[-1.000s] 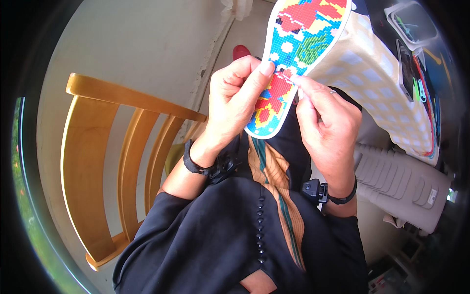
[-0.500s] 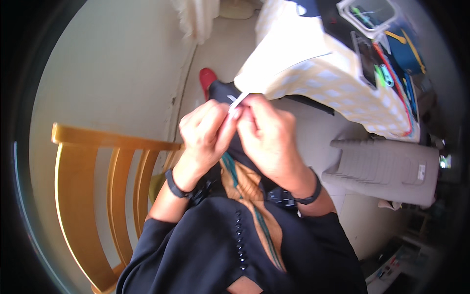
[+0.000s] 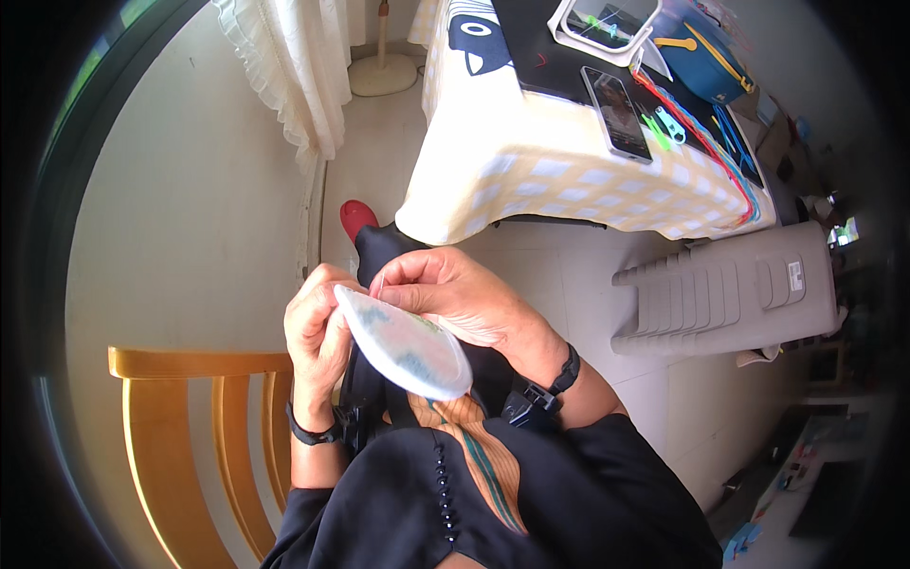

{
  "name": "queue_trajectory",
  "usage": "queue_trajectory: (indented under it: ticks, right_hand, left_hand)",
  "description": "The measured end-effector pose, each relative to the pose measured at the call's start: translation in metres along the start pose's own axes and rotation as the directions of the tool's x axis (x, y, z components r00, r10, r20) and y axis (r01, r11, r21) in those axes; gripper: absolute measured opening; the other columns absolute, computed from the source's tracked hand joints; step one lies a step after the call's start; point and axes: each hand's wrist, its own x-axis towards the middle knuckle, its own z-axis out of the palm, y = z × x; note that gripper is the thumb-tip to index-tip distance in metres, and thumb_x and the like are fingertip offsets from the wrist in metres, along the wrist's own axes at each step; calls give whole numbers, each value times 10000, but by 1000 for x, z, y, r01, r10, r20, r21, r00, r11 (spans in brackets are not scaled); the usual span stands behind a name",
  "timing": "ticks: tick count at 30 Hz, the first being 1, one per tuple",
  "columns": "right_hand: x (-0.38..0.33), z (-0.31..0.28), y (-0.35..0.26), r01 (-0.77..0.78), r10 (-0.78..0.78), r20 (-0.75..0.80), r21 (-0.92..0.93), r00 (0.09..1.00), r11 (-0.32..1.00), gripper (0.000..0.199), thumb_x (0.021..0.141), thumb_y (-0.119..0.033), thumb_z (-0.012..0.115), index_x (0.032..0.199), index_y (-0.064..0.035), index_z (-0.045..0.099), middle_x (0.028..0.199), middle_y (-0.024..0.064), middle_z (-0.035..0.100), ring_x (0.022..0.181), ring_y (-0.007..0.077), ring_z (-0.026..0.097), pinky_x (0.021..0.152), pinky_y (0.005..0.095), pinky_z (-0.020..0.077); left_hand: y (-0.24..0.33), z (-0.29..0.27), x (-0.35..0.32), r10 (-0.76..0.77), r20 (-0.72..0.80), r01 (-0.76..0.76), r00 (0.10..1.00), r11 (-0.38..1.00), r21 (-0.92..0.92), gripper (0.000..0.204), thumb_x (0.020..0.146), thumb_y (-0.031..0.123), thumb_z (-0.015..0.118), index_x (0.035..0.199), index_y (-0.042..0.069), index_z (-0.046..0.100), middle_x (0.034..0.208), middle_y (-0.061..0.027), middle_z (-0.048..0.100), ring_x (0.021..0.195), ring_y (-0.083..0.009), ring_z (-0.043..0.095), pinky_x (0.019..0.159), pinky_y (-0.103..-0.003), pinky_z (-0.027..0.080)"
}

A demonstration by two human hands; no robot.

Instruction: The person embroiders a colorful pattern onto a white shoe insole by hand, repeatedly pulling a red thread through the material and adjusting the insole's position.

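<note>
A flat, rounded white piece [image 3: 408, 346] with a pale rim and faint pink and green patches hangs tilted in front of my lap. My left hand [image 3: 320, 327] grips its far left edge, fingers curled and closed. Over its upper edge, my right hand [image 3: 445, 294] is closed with thumb and forefinger pinched together. A thin light sliver shows at those fingertips, too small to name. The right hand's lower fingers are partly behind the white piece.
A wooden chair back [image 3: 190, 365] is at my left. Ahead stands a table with a checked cloth [image 3: 569, 185], carrying a phone [image 3: 616, 114], a mirror [image 3: 607, 21], coloured cords [image 3: 697, 133] and a blue basket [image 3: 713, 66]. A grey plastic chair [image 3: 725, 289] is at the right.
The white piece, a thin strip between my hands before, now shows its broad face. Both hands have moved lower and left in the picture, and the head view has shifted.
</note>
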Motion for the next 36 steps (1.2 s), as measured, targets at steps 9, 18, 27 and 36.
queue_trajectory:
  ticks: [9,18,27,36]
  right_hand:
    - [-7,-27,-8,257,-196,-169,534,966,805,135,883,-163,567,981,-81,523,766,13,525,681,112,525,452,185,419]
    - [-158,-121,-111,660,-551,-441,138,708,739,118,919,-89,475,984,10,466,679,-3,374,557,66,338,624,194,467]
    - [-188,-198,-68,-127,-862,-504,-853,-56,507,303,956,-278,418,1092,-11,465,930,110,527,705,186,603,505,273,545]
    - [-28,-31,-29,223,-870,-7,-966,492,134,132,867,-42,525,996,-17,509,608,83,512,469,163,510,455,286,438]
  left_hand:
    - [3,10,-10,-367,32,344,930,833,-434,270,929,243,475,800,10,518,728,-70,528,581,-118,485,515,-231,391]
    - [-20,-45,0,-368,-249,139,896,765,-628,186,922,240,504,902,55,514,674,22,442,522,-56,413,432,-180,319]
    - [-21,-56,3,-419,-136,32,898,370,-929,207,944,170,451,782,54,395,633,-10,334,407,-73,307,333,-177,297]
    - [-9,-12,-7,-462,312,273,830,-152,-950,215,933,209,450,785,64,395,663,-56,398,377,-118,353,306,-214,309]
